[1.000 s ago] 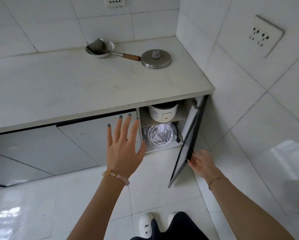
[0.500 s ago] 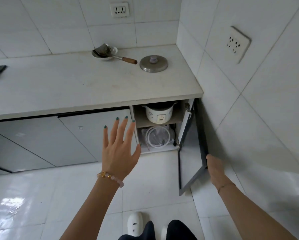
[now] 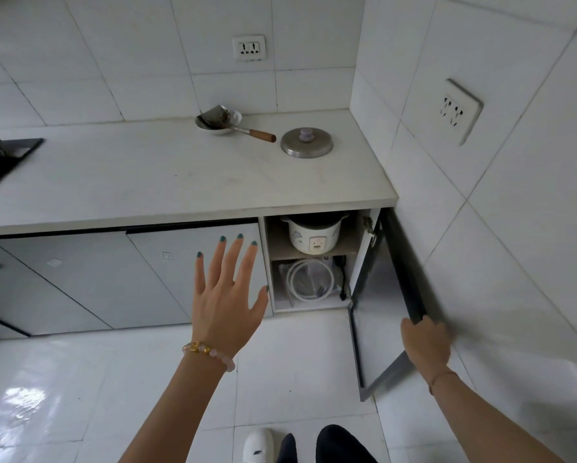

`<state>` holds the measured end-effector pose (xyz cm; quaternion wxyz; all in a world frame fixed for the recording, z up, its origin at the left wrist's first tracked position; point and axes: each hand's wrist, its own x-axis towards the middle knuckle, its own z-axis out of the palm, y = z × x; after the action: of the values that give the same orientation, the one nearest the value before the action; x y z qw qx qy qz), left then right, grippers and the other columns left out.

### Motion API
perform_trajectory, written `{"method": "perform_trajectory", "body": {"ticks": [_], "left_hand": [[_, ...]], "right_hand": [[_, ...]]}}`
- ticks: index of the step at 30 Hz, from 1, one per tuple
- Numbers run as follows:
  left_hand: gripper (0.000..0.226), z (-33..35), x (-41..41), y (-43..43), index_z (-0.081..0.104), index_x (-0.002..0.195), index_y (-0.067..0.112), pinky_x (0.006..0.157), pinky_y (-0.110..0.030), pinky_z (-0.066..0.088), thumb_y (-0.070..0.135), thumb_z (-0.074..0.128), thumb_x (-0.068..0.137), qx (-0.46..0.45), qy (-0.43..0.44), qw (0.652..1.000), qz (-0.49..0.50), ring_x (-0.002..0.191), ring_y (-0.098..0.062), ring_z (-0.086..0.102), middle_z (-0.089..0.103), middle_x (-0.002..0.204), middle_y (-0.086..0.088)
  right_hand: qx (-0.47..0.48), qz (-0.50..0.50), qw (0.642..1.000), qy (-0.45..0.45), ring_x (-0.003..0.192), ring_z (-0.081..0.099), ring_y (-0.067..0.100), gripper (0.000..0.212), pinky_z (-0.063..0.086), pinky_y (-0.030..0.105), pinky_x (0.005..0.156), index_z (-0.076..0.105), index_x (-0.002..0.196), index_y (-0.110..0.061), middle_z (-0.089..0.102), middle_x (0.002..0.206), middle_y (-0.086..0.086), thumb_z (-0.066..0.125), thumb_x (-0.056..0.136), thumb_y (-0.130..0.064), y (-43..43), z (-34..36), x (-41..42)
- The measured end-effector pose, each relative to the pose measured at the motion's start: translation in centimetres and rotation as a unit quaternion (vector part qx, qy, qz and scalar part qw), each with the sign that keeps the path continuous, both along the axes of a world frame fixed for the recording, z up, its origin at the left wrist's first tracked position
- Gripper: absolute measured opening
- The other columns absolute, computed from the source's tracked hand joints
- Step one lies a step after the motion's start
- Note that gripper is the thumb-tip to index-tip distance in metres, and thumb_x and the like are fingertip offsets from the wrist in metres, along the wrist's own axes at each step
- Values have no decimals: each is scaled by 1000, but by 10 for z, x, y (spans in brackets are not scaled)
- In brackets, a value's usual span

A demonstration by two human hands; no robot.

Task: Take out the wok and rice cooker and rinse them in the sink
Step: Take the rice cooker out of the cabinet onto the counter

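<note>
A white rice cooker [image 3: 315, 234] sits on the upper shelf of the open corner cabinet. Below it, on the lower shelf, a round item wrapped in clear plastic [image 3: 309, 279] stands on edge; whether it is the wok I cannot tell. My right hand [image 3: 425, 342] grips the outer edge of the dark cabinet door [image 3: 375, 312], which is swung wide toward the right wall. My left hand [image 3: 228, 297] hovers with fingers spread in front of the shut grey cabinet doors, left of the open compartment, holding nothing.
On the white countertop [image 3: 167, 175] lie a metal lid [image 3: 306, 142] and a bowl holding a wooden-handled spatula [image 3: 222, 121]. A black stove edge [image 3: 3, 158] is at far left. Tiled wall with a socket [image 3: 460, 111] closes the right side.
The cabinet door has swung further open toward the right wall under my right hand. My left hand stayed raised and spread. The view tilted upward.
</note>
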<state>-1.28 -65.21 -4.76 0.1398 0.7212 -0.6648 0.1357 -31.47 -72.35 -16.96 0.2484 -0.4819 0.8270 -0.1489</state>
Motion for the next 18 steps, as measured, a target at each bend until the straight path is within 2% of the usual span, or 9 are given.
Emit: {"method": "perform_trajectory", "body": {"ticks": [3, 5, 8, 12, 18], "left_hand": [[60, -1, 3, -7, 35, 137, 16, 111, -56, 24, 43, 37, 84, 3, 1, 1000, -5, 137, -32, 33, 42, 145, -10], [59, -2, 5, -13, 36, 136, 16, 111, -55, 24, 43, 37, 84, 5, 2, 1000, -9, 137, -32, 33, 42, 144, -10], [60, -4, 9, -22, 35, 137, 17, 112, -53, 22, 44, 37, 84, 8, 5, 1000, -14, 137, -32, 34, 43, 144, -10], [60, -9, 18, -35, 37, 136, 16, 112, -53, 21, 44, 37, 83, 12, 9, 1000, -27, 136, -32, 34, 44, 143, -10], [61, -22, 31, -68, 34, 138, 18, 113, -51, 18, 45, 35, 84, 41, 19, 998, -50, 138, -29, 31, 42, 145, -8]], "right_hand": [[-47, 49, 997, 26, 115, 46, 35, 43, 41, 42, 93, 49, 125, 3, 49, 127, 22, 49, 89, -21, -2, 5, 17], [-93, 82, 992, 15, 123, 42, 33, 46, 37, 41, 99, 45, 129, 3, 46, 134, 21, 51, 90, -20, -7, 13, 34], [-149, 149, 977, 45, 135, 31, 29, 56, 26, 39, 111, 38, 140, -2, 37, 146, 16, 52, 91, -23, -18, 25, 63], [-248, 209, 938, 118, 131, 38, 34, 56, 35, 47, 104, 45, 135, -4, 45, 139, 17, 52, 86, -31, -30, 40, 93], [-269, 240, 917, 171, 134, 34, 33, 66, 37, 54, 103, 40, 140, -6, 39, 144, 14, 40, 87, -45, -56, 61, 125]]}}
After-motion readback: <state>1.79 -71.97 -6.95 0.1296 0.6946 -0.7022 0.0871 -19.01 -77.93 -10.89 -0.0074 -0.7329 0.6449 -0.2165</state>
